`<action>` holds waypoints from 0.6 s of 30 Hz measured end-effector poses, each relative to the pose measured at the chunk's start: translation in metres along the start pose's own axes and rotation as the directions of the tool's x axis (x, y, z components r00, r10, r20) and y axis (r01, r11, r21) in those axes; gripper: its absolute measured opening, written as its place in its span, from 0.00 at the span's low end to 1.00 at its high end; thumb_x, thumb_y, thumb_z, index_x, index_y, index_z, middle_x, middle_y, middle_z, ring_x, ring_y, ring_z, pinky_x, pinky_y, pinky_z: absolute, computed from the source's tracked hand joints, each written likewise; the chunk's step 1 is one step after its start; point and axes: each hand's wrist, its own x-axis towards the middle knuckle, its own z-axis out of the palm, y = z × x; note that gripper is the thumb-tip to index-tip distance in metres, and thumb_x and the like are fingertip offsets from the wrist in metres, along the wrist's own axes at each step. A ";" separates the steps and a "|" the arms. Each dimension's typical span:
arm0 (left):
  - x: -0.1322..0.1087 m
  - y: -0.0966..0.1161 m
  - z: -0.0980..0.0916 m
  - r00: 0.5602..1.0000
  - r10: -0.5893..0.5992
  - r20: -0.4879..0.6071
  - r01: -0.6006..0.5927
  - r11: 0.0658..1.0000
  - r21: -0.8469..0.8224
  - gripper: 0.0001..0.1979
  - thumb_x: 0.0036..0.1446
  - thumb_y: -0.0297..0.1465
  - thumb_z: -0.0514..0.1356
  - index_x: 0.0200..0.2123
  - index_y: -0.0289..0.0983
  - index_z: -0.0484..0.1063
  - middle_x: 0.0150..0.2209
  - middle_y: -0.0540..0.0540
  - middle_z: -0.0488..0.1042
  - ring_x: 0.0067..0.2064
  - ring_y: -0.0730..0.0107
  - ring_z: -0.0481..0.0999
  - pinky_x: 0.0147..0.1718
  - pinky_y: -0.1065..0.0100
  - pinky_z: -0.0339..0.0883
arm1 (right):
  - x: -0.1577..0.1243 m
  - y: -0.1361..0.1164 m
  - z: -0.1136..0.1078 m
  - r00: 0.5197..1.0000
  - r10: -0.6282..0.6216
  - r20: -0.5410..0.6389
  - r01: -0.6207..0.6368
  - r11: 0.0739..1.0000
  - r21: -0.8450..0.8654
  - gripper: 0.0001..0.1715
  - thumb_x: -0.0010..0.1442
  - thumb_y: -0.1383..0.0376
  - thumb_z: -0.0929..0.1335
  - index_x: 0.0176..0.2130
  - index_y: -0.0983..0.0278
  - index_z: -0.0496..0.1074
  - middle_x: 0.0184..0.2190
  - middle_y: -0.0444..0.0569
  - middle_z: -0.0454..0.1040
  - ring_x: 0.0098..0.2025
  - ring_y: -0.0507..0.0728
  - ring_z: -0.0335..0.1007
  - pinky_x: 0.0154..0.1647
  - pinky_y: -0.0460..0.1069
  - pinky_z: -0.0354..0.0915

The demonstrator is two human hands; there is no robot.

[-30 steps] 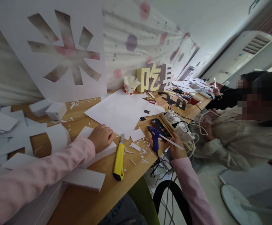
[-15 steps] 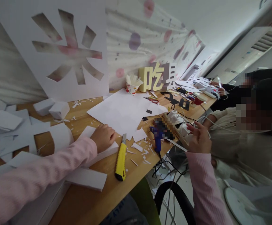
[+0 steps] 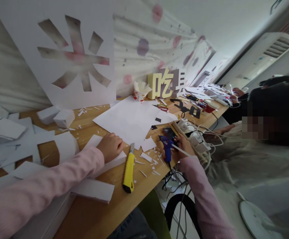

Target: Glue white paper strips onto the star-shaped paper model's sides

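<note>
My left hand [image 3: 110, 147], fingers curled, rests on a white board strip [image 3: 114, 163] and shows nothing held. Just right of it lies a yellow utility knife [image 3: 128, 173], its blade out. My right hand [image 3: 184, 146] is low at the table's right edge, fingers reaching to the side of a dark phone-like device [image 3: 169, 133] that is partly blurred. In front of that device lies a blue hot glue gun [image 3: 167, 151], a white glue stick [image 3: 180, 150] poking from its back toward my right wrist.
A power strip [image 3: 184, 125] with white plugs and trailing cables borders my right hand. White sheets [image 3: 131, 116], scraps, scissors [image 3: 162, 107] and a paper cup [image 3: 139, 94] of strips cover the table. A cut-out board [image 3: 97, 20] leans behind. A co-worker [image 3: 246, 159] sits at right.
My right hand has come down and left from a raised position by the power strip to the dark device. My left hand has stayed put. The co-worker at right has shifted slightly.
</note>
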 end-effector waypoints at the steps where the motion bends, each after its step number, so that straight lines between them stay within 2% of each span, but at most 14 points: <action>1: 0.000 0.000 0.000 1.000 -0.002 0.001 0.002 1.000 0.000 0.16 0.60 0.29 0.48 0.27 0.35 0.72 0.31 0.41 0.77 0.39 0.59 0.71 0.40 0.58 0.60 | 0.006 -0.001 -0.002 1.000 -0.008 -0.011 0.008 1.000 0.003 0.28 0.56 0.69 0.58 0.56 0.66 0.65 0.43 0.54 0.79 0.50 0.62 0.73 0.53 0.61 0.66; 5: 0.000 0.001 -0.001 1.000 -0.007 0.003 0.007 1.000 -0.005 0.15 0.60 0.29 0.48 0.27 0.35 0.72 0.32 0.42 0.77 0.39 0.59 0.71 0.41 0.58 0.60 | 0.013 -0.007 -0.025 0.997 0.003 -0.074 -0.003 1.000 -0.007 0.25 0.60 0.65 0.59 0.56 0.65 0.64 0.44 0.56 0.79 0.44 0.64 0.76 0.45 0.60 0.70; 8: 0.001 0.001 0.000 1.000 -0.012 0.003 0.012 1.000 -0.009 0.16 0.60 0.29 0.47 0.26 0.35 0.72 0.31 0.41 0.76 0.39 0.59 0.71 0.40 0.58 0.60 | 0.002 -0.013 -0.049 0.986 0.038 -0.162 -0.043 0.999 -0.026 0.22 0.62 0.59 0.62 0.54 0.65 0.67 0.41 0.56 0.79 0.41 0.63 0.78 0.40 0.56 0.72; 10: 0.001 0.000 0.000 1.000 -0.009 0.007 0.009 1.000 -0.013 0.16 0.61 0.29 0.47 0.26 0.35 0.72 0.31 0.41 0.76 0.38 0.59 0.71 0.40 0.58 0.60 | -0.006 -0.015 -0.064 0.971 0.065 -0.229 -0.074 0.997 -0.033 0.22 0.65 0.57 0.60 0.53 0.65 0.67 0.41 0.56 0.79 0.40 0.62 0.78 0.40 0.55 0.72; 12: 0.001 0.000 0.000 1.000 -0.002 0.013 0.002 1.000 -0.015 0.16 0.60 0.29 0.47 0.27 0.35 0.72 0.31 0.42 0.77 0.39 0.58 0.71 0.40 0.58 0.60 | -0.012 -0.016 -0.074 0.965 0.082 -0.249 -0.097 0.994 -0.050 0.23 0.66 0.56 0.57 0.56 0.64 0.65 0.41 0.55 0.79 0.39 0.62 0.78 0.39 0.55 0.71; 15: 0.001 -0.001 0.000 1.000 0.002 0.016 -0.002 1.000 -0.014 0.16 0.60 0.29 0.47 0.27 0.35 0.72 0.32 0.41 0.77 0.39 0.58 0.71 0.40 0.58 0.60 | -0.016 -0.013 -0.071 0.988 0.058 -0.145 -0.073 0.993 -0.098 0.24 0.66 0.58 0.58 0.58 0.61 0.62 0.38 0.53 0.80 0.36 0.63 0.78 0.36 0.57 0.71; 18: 0.001 -0.001 0.000 1.000 -0.001 0.010 0.001 1.000 -0.014 0.16 0.60 0.29 0.47 0.27 0.35 0.72 0.31 0.41 0.77 0.38 0.57 0.71 0.39 0.57 0.60 | -0.014 -0.008 -0.049 1.000 -0.013 -0.007 0.013 0.993 -0.119 0.22 0.64 0.61 0.60 0.56 0.61 0.64 0.34 0.54 0.80 0.34 0.63 0.77 0.34 0.57 0.72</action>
